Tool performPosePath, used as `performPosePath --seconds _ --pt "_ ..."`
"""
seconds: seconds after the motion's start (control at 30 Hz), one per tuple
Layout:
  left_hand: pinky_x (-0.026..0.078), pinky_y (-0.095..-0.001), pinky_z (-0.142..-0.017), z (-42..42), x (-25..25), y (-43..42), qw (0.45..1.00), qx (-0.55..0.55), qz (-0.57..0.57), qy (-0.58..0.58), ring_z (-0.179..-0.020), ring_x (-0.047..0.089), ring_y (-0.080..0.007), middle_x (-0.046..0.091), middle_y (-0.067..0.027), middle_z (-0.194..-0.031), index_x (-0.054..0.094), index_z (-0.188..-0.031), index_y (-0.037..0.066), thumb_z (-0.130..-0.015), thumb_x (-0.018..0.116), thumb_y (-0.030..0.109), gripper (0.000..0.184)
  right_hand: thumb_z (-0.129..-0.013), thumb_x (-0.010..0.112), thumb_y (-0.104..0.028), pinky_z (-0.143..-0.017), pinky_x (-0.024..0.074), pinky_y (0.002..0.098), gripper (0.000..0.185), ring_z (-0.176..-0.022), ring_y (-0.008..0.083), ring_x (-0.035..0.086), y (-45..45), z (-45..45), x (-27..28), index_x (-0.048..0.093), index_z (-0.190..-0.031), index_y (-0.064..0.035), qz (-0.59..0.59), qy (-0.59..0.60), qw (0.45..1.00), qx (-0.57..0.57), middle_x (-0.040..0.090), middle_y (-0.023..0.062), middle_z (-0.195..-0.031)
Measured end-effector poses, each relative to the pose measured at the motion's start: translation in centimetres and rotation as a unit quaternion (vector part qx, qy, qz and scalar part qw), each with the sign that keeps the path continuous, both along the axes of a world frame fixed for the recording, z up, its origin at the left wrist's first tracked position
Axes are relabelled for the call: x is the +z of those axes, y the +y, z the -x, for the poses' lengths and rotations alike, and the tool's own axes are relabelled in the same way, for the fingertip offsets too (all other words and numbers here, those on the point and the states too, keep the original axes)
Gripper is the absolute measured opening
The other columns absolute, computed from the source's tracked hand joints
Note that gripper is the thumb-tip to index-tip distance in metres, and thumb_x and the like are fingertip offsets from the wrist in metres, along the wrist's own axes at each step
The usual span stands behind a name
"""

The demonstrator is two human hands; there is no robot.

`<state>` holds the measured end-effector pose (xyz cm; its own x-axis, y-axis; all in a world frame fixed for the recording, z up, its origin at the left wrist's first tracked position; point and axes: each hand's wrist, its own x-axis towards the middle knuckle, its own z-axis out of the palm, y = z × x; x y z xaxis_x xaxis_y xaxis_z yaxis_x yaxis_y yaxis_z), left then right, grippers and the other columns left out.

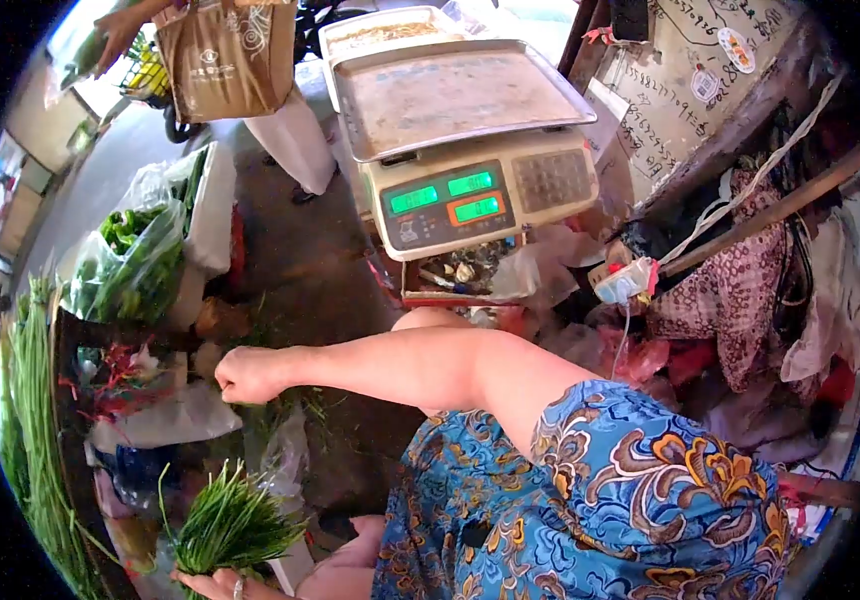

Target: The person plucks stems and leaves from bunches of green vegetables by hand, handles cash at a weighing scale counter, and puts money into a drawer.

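At the bottom left my left hand (225, 583), with a ring on one finger, is closed around the base of a bunch of thin green chives (235, 520). The tips of the bunch fan upward. My right arm reaches across to the left, and my right hand (245, 375) is closed in a fist. Whether the fist holds anything is hidden. Just left of it lies a tangle of red ties (115, 385), above a pale plastic sheet (180, 415).
A digital scale (465, 100) with lit green displays stands ahead. Long green stalks (40, 400) line the left edge, near bagged leafy greens (130, 255). Another person's hand (120, 30) and a brown bag (225, 65) are at the top left. Cloths (740, 280) hang at the right.
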<state>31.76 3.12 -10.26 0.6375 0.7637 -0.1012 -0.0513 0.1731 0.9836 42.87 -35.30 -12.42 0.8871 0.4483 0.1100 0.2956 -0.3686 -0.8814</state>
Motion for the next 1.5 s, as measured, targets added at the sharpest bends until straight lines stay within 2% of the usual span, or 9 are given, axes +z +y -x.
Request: performPosePath --seconds 0.13,0.3,0.4,0.53,0.7,1.07,1.17,1.27,1.5 --pt "0.048 -0.0336 -0.075 -0.2 -1.2 1.0 1.0 -0.005 -0.018 -0.002 -0.084 0.056 -0.0285 0.059 -0.0139 -0.112 0.054 -0.116 -0.004 -0.098 0.033 0.035 0.048 -0.072 0.057 -0.017 -0.059 0.0446 0.045 0.02 -0.063 0.036 0.06 0.3 0.6 0.7 0.059 -0.066 0.0026 -0.052 -0.002 0.999 -0.013 0.059 0.022 -0.066" --pt "0.049 -0.0329 -0.072 -0.9 -5.8 7.1 0.993 0.014 -0.115 0.013 -0.084 0.056 -0.0288 0.058 -0.013 -0.115 0.053 -0.118 -0.003 -0.097 0.034 0.04 0.052 -0.071 0.054 -0.021 -0.057 0.0461 0.0456 0.026 -0.061 0.038 0.059 0.9 2.0 2.4 0.058 -0.065 0.0031 0.003 -0.08 0.995 -0.057 0.058 0.0214 -0.062" --pt "0.049 -0.0351 -0.077 0.1 0.0 -1.6 0.999 -0.047 -0.014 -0.003 -0.089 0.056 -0.0282 0.058 -0.0112 -0.116 0.052 -0.122 -0.001 -0.095 0.038 0.042 0.053 -0.069 0.054 -0.02 -0.057 0.0478 0.0459 0.024 -0.061 0.0388 0.059 1.4 2.6 2.7 0.059 -0.064 0.0025 0.023 -0.13 0.989 -0.067 0.057 0.0207 -0.06" --pt "0.047 -0.0374 -0.084 -0.1 -1.3 1.1 0.997 -0.082 -0.005 -0.005 -0.093 0.056 -0.0293 0.058 -0.0126 -0.118 0.051 -0.123 0.0 -0.094 0.04 0.043 0.054 -0.066 0.054 -0.015 -0.058 0.0477 0.0467 0.017 -0.062 0.0382 0.06 2.2 2.8 2.8 0.059 -0.064 0.0006 -0.001 -0.127 0.99 -0.055 0.058 0.0206 -0.061" --pt "0.037 -0.0395 -0.099 -0.2 -0.2 -0.8 0.998 -0.057 0.021 0.006 -0.116 0.048 -0.0309 0.052 -0.0118 -0.131 0.049 -0.128 0.001 -0.093 0.043 0.046 0.058 -0.064 0.054 -0.011 -0.058 0.0471 0.0478 0.012 -0.065 0.0381 0.06 3.1 3.0 2.4 0.057 -0.064 -0.0003 -0.001 -0.119 0.991 -0.052 0.058 0.0202 -0.063" --pt "0.034 -0.0382 -0.101 0.4 3.2 -6.7 1.0 0.019 0.004 0.013 -0.117 0.047 -0.0294 0.05 -0.0109 -0.133 0.048 -0.128 0.0 -0.094 0.044 0.042 0.054 -0.069 0.056 -0.006 -0.062 0.0482 0.0451 0.013 -0.073 0.0375 0.062 3.3 3.7 2.7 0.059 -0.08 -0.0013 -0.025 -0.07 0.997 -0.012 0.062 0.0201 -0.072" --pt "0.035 -0.0384 -0.101 0.4 2.9 -5.9 1.0 0.006 0.001 0.023 -0.118 0.047 -0.0298 0.049 -0.0115 -0.134 0.047 -0.129 0.0 -0.095 0.042 0.042 0.054 -0.072 0.058 -0.007 -0.061 0.049 0.0443 0.01 -0.071 0.0377 0.062 3.7 3.2 1.5 0.06 -0.077 0.001 0.014 -0.135 0.991 0.01 0.061 0.0215 -0.07" --pt "0.034 -0.0391 -0.103 0.5 2.9 -5.9 1.0 0.008 0.01 0.028 -0.12 0.045 -0.0309 0.046 -0.0121 -0.137 0.043 -0.132 0.0 -0.095 0.042 0.042 0.056 -0.075 0.06 -0.01 -0.06 0.0496 0.0446 0.014 -0.068 0.0374 0.063 3.4 3.3 1.9 0.061 -0.072 0.0041 0.088 -0.103 0.988 0.072 0.06 0.0226 -0.067" --pt "0.028 -0.0395 -0.108 0.6 3.1 -6.6 1.0 0.005 0.005 0.005 -0.126 0.04 -0.0319 0.04 -0.0124 -0.142 0.038 -0.137 0.001 -0.094 0.046 0.044 0.061 -0.078 0.063 -0.013 -0.059 0.0504 0.0444 0.02 -0.066 0.0381 0.063 3.6 3.3 2.0 0.063 -0.07 0.0056 0.079 -0.104 0.989 0.072 0.06 0.0232 -0.065"
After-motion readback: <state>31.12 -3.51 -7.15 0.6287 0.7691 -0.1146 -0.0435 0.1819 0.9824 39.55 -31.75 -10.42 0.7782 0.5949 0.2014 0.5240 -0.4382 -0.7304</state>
